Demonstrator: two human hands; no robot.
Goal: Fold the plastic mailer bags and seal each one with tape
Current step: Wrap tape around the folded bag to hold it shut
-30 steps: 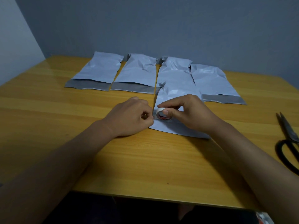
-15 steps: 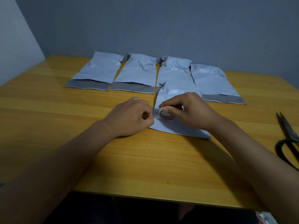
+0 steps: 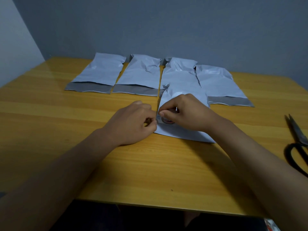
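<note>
Plainly, by label:

Writing: the tape roll shows red marks on its inner ring, too small to read; no legible print on any bag.
Right hand: thumb and forefinger pinch the tape roll from above, holding it on edge against the near bag.
Left hand: curled loosely, fingertips drawn together at the roll's left side; whether they grip a tape end, I cannot tell.
Near mailer bag: pale grey-white, flat under the roll, overlapping the third bag of the row.
Row of mailer bags: four side by side toward the wall, darker grey flaps facing the person.
Scissors: black, at the right edge, well apart from the hands.
Surface: yellow wood-grain table, glossy.
Room: dull blue-grey wall behind, lighter wall at left; dim light.
</note>
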